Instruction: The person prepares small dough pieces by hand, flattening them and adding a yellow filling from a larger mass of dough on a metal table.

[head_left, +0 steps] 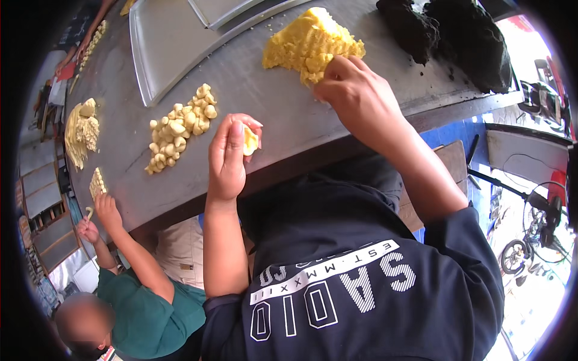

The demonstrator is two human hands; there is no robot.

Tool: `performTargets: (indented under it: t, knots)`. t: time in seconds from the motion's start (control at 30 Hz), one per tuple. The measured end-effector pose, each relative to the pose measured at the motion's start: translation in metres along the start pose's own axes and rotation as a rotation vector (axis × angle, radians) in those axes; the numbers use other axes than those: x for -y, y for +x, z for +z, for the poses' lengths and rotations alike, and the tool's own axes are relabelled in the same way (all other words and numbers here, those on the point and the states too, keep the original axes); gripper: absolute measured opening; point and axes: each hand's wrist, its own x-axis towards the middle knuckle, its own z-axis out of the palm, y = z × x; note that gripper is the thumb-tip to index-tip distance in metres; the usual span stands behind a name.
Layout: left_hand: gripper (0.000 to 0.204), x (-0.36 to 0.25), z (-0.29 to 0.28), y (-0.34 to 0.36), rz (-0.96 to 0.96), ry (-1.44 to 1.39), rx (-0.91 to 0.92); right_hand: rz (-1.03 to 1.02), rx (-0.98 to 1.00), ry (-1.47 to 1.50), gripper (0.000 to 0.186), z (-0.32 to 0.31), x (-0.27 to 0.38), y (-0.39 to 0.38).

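Observation:
My left hand (226, 157) is curled around a small piece of pale dough (249, 142) with a yellow inside, held just above the table's near edge. To the right, my right hand (356, 91) reaches over to a crumbly yellow paste mound (304, 37). Its fingers are bent and pressed together at the mound's near side, pinching the paste; the fingertips are partly hidden. A heap of small pale dough balls (180, 127) lies on the metal table (247, 78), left of my left hand.
A metal tray (165, 42) stands at the back left. Dark, lumpy masses (472, 42) occupy the far right. At left, a co-worker in a green shirt (153, 316) handles a dough strip near a larger dough lump (83, 132). A bicycle (545, 219) is beyond the table at right.

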Motion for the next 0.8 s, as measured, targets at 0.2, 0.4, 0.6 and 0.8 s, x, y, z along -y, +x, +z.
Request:
performTargets:
  t: [0.2,0.4,0.6,0.8]
  knots:
    - [0.026,0.008,-0.007,-0.001,0.128,-0.147,0.067,0.149,0.058,0.271,0.016,-0.013,0.018,-0.008]
    - [0.029,0.004,0.016,0.002,0.152,-0.103,0.051,-0.099,0.035,0.036,0.015,0.0,0.011,-0.019]
    - [0.056,0.011,0.016,-0.002,0.014,0.422,-0.05,0.062,-0.036,0.465,0.014,-0.01,0.044,-0.013]
    - [0.057,-0.003,0.022,0.005,0.298,0.484,0.13,0.089,0.245,0.656,0.017,-0.008,0.064,-0.002]
